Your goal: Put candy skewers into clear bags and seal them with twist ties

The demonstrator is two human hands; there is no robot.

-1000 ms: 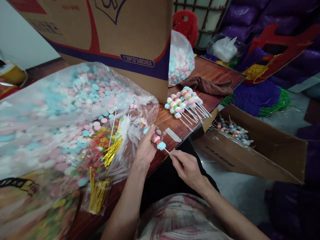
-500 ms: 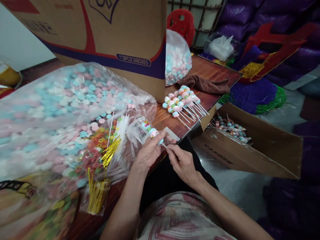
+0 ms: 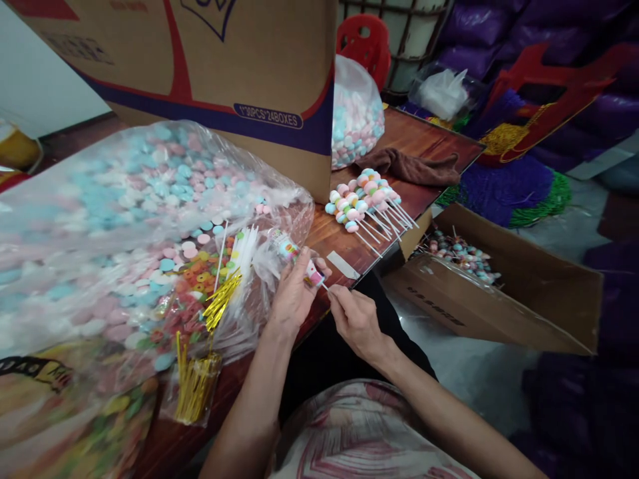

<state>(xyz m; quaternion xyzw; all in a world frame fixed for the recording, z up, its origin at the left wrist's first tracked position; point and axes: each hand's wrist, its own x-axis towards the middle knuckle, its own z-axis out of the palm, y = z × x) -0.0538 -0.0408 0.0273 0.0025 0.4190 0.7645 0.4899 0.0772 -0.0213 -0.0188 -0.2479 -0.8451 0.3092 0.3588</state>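
Observation:
A candy skewer [image 3: 314, 273] in a clear printed wrapper is held at the table's edge. My left hand [image 3: 292, 296] is closed around the wrapped candies. My right hand [image 3: 355, 320] pinches the white stick at the wrapper's lower end; the fingertips hide part of it. Left of my hands lie loose white sticks [image 3: 244, 256], gold twist ties [image 3: 222, 301] and ring-shaped gummies [image 3: 200, 276]. Beyond my hands, a pile of candy skewers [image 3: 364, 196] rests on the table, their sticks pointing toward me. A small pale strip [image 3: 343, 265] lies nearby.
A large plastic bag of pastel candies [image 3: 164, 179] covers the left side. Behind it stands a tall carton [image 3: 259, 73]. Another candy bag [image 3: 357, 113] and a brown cloth [image 3: 412, 166] lie farther back. An open carton [image 3: 539, 286] with wrapped skewers sits at the right.
The printed wrapper now covers the candies in my left hand, which looked partly bare before. My right hand has shifted slightly left along with the stick.

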